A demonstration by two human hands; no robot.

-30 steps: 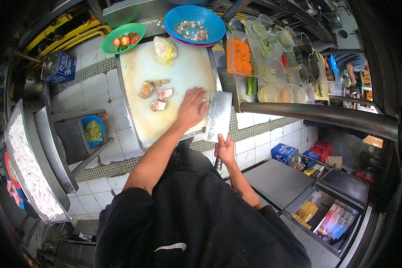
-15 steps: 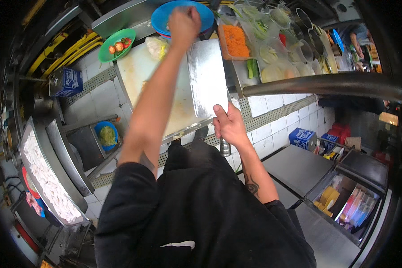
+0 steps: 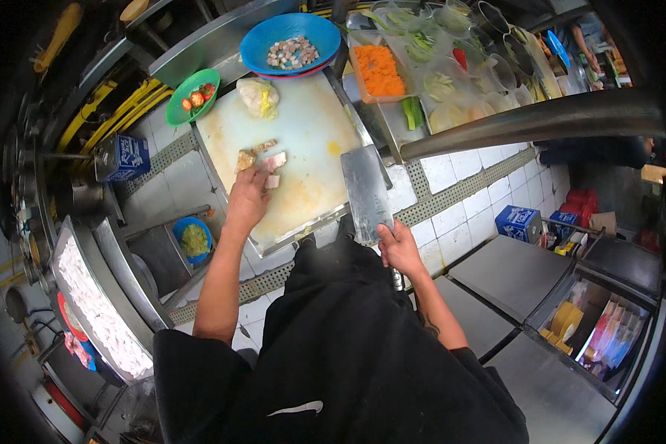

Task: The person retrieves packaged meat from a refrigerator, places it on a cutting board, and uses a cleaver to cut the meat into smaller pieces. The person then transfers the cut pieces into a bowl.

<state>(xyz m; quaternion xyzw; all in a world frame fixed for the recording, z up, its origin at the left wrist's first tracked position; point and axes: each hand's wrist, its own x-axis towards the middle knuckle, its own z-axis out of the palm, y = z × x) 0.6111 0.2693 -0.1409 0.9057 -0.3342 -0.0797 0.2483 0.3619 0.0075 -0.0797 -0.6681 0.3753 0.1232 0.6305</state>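
Note:
On the white cutting board [image 3: 314, 126] lie a few pieces of meat [image 3: 274, 161], some pale pink and some browned. My left hand [image 3: 250, 198] is down at them, its fingers curled and closed at the near pieces. In my right hand [image 3: 402, 250] is the handle of a cleaver [image 3: 366, 191]. Its broad blade points away from me over the board's right edge. A blue plate [image 3: 255, 48] at the far side holds diced meat [image 3: 293, 52]. Near it on the board sits a clear plastic bag [image 3: 256, 98] with something pale and yellow inside.
A green bowl [image 3: 176, 111] of red pieces stands at the board's far left corner. To the right are a tub of shredded orange food [image 3: 378, 70], clear containers of cut vegetables [image 3: 440, 85] and a thick metal bar [image 3: 533, 137]. A metal tray [image 3: 142, 368] of white strips stands left.
My left hand has come back from over the blue plate to the meat on the board. The cleaver has shifted right and nearer to me, still in my right hand.

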